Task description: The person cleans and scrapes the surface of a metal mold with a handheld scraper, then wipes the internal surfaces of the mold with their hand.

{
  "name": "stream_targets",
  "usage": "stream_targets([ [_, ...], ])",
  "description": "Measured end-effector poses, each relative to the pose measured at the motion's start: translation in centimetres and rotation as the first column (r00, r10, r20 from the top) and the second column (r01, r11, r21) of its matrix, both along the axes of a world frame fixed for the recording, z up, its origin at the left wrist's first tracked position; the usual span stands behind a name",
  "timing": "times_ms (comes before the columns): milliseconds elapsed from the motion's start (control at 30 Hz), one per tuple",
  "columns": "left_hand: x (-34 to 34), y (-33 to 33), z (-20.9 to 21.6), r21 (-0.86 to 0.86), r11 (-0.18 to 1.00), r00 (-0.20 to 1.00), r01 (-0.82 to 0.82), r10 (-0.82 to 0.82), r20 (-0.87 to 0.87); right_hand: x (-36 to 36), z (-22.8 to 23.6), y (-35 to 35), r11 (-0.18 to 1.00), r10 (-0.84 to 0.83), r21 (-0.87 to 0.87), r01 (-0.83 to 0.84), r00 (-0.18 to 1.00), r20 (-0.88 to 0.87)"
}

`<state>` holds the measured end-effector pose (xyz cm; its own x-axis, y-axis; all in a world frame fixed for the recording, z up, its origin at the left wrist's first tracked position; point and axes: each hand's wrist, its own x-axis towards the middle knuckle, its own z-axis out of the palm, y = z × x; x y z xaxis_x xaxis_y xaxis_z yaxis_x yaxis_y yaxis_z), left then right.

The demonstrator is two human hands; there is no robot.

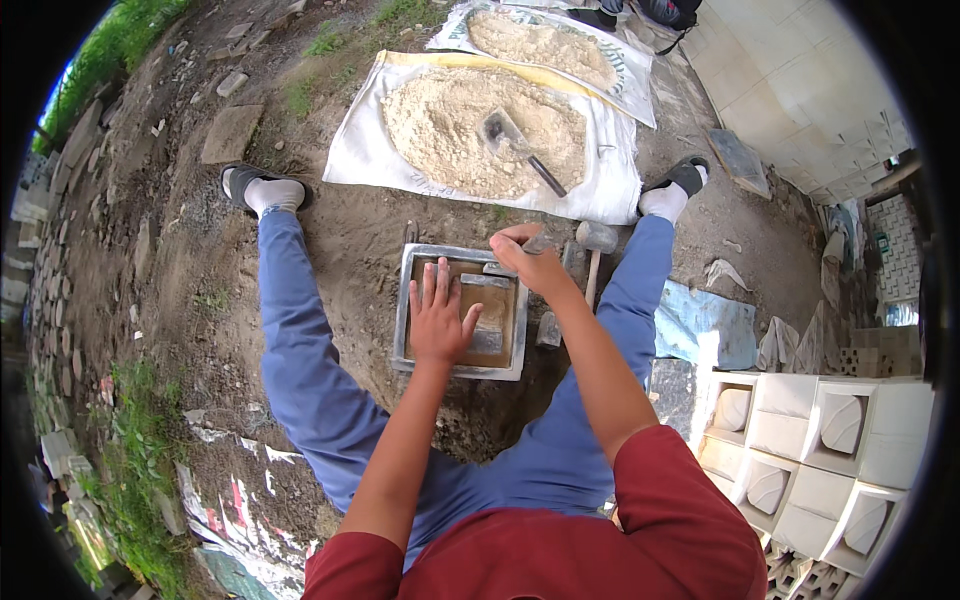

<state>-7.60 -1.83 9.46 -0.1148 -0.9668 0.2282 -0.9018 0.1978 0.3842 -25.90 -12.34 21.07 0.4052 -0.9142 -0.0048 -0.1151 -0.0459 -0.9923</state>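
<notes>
Ideally, the left hand (438, 322), open flat over the square frame (470, 372) between the legs (300, 310), should press evenly; the right hand (533, 266) curls near its far-right corner, its hold unclear to me.

Lays left hand (438, 325) flat over the grey square frame (402, 312); curls right hand (527, 256) at its one o'clock corner. Has mallet (597, 237) at two, pale powder (440, 130) on white sack (608, 170) at twelve, pale blocks (788, 398) at four.
</notes>
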Motion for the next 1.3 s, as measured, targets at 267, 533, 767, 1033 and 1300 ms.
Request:
stream_targets([
  [267,0.5,0.2,-0.6,-0.025,0.998,0.997,0.062,-0.061,0.037,1.4,2.0,3.4,0.908,-0.410,0.015,0.418,0.882,0.232],
  [533,0.1,0.7,-0.6,-0.027,0.995,0.994,0.094,-0.093,0.049,2.1,1.9,4.5,0.685,-0.719,-0.122,0.718,0.694,0.048],
  [767,0.2,1.2,-0.5,0.052,0.996,0.993,0.078,-0.082,0.084,2.3,0.9,5.1,0.639,-0.762,-0.206,0.741,0.646,-0.041],
  [1033,-2.2,1.4,-0.1,0.033,0.997,0.994,0.074,-0.076,0.080,0.2,0.3,6.3,0.690,-0.721,-0.065,0.721,0.677,-0.145],
  [1300,-3.0,1.4,-0.9,-0.017,0.996,0.996,0.084,-0.084,0.037,-0.6,-0.6,6.5,0.672,-0.733,-0.077,0.737,0.676,0.079],
])
